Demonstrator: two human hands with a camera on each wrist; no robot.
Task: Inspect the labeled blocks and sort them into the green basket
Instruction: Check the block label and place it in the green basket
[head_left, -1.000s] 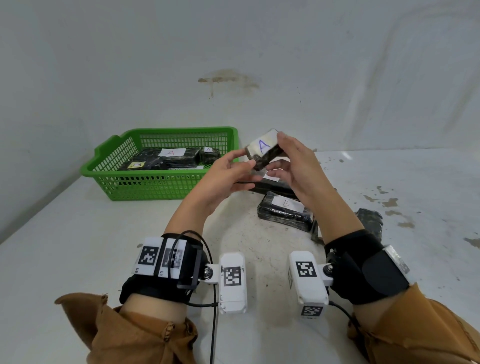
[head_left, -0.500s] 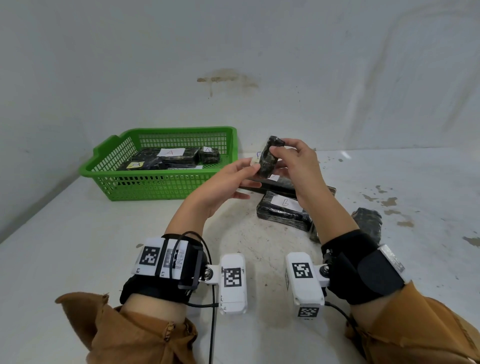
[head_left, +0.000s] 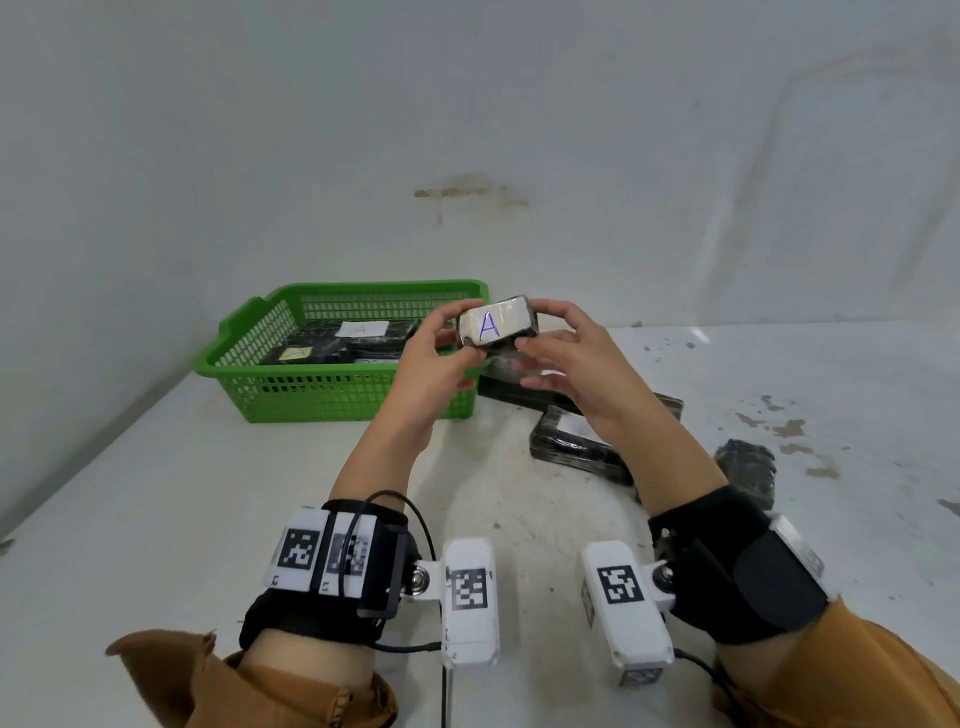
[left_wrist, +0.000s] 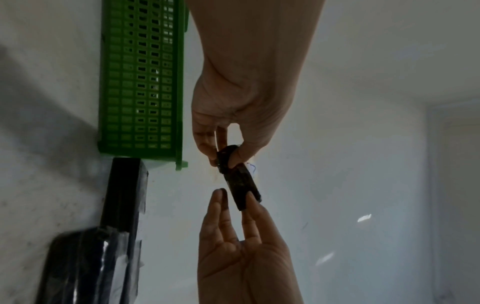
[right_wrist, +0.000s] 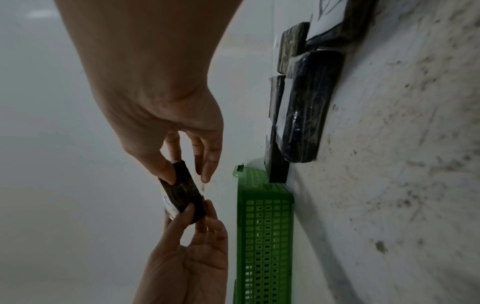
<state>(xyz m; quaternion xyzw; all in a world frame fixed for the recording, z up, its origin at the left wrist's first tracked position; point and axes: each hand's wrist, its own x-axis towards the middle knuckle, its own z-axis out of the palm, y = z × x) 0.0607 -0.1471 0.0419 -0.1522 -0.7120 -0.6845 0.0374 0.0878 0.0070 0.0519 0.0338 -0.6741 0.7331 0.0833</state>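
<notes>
A small dark wrapped block (head_left: 493, 327) with a white label marked "A" in blue faces me, held up in the air just right of the green basket (head_left: 363, 287). My left hand (head_left: 460, 335) pinches its left end between thumb and fingers. My right hand (head_left: 532, 327) pinches its right end. In the left wrist view the left hand (left_wrist: 228, 156) grips one end of the block (left_wrist: 240, 181). The right wrist view shows the right hand (right_wrist: 171, 170) holding the other end of the block (right_wrist: 182, 189). Inside the basket lie several dark labelled blocks (head_left: 363, 328).
Beneath my hands, more dark wrapped blocks sit on the white table: a long one (head_left: 519, 397), a labelled one (head_left: 571, 447) and a small one (head_left: 748, 467) to the right. A white wall stands close behind. The table (head_left: 156, 519) is stained at the right.
The block was turned from its dark edge so that the "A" label now faces me. Both hands shifted slightly left, toward the basket.
</notes>
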